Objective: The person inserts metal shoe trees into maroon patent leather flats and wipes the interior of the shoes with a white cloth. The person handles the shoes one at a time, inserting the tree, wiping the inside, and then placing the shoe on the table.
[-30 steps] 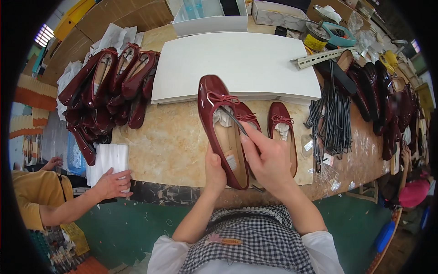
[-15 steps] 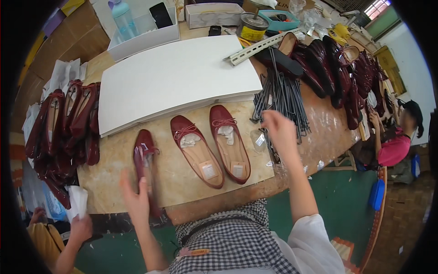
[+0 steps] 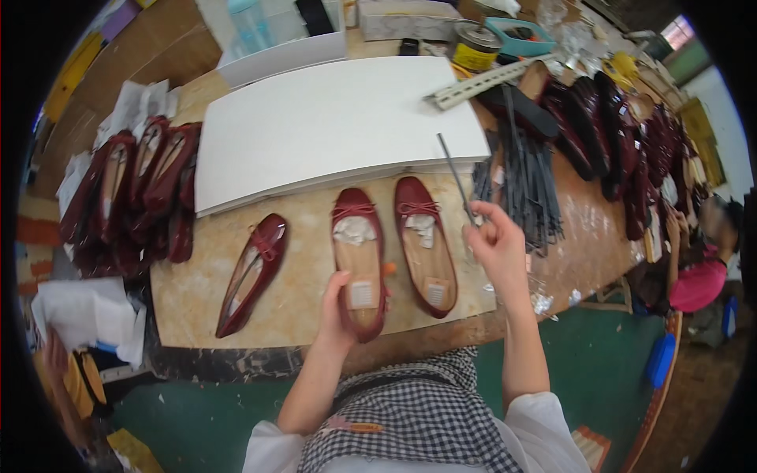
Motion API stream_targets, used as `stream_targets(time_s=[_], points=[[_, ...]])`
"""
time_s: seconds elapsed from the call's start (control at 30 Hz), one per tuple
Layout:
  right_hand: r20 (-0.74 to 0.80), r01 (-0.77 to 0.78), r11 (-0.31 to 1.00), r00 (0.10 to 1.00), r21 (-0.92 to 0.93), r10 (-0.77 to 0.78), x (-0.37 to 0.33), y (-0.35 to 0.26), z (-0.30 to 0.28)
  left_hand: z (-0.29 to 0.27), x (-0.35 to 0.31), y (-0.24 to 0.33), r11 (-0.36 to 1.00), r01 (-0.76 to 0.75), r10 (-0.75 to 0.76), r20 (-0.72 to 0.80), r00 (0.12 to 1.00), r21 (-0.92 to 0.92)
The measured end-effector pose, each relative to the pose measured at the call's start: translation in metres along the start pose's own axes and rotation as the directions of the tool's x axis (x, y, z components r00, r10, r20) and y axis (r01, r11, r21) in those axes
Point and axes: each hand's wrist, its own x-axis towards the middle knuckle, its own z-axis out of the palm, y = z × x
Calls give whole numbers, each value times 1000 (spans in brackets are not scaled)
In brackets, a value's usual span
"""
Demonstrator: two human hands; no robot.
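Note:
My left hand (image 3: pixel 335 319) is closed round the heel of a dark red patent ballet flat (image 3: pixel 359 256), which has a bow, crumpled paper in its toe and a label on its insole. In my right hand (image 3: pixel 498 248) a thin grey shoe-support stick (image 3: pixel 452 169) is pinched, pointing up and away. The matching flat (image 3: pixel 426 256) lies just right of the held one. At the left another dark red flat (image 3: pixel 256 268) rests tilted on its side, with a thin dark stick along its inside. Beyond my right hand lies a heap of similar grey sticks (image 3: pixel 516 185).
White board sheets (image 3: pixel 339 118) are stacked behind the flats. Piled red shoes (image 3: pixel 130 185) stand left, more shoes (image 3: pixel 607 130) at the far right. A metal rail (image 3: pixel 485 85) and a can (image 3: pixel 475 47) sit behind. One co-worker holds white paper (image 3: pixel 91 311); another (image 3: pixel 702 276) sits right.
My left hand has let go of the leftmost flat, now turned and lying tilted, and has taken hold of the middle one. My right hand has picked up a grey stick. The co-worker's paper is spread wider.

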Motion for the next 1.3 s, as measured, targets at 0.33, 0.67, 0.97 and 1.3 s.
stream_targets(time_s=[0.33, 0.67, 0.97, 1.3], points=[[479, -49, 997, 877, 57, 15, -54, -72, 53, 37, -13, 21, 679, -352, 560, -145, 816, 644], [435, 82, 996, 896, 45, -94, -49, -80, 65, 18, -18, 20, 648, -428, 544, 11, 839, 630], [65, 505, 860, 863, -72, -501, -47, -70, 103, 31, -10, -8, 542, -540, 685, 34, 728, 644], [-38, 245, 941, 965, -232, -261, -5, 38, 8, 6, -38, 36, 428, -130, 561, -150, 814, 894]])
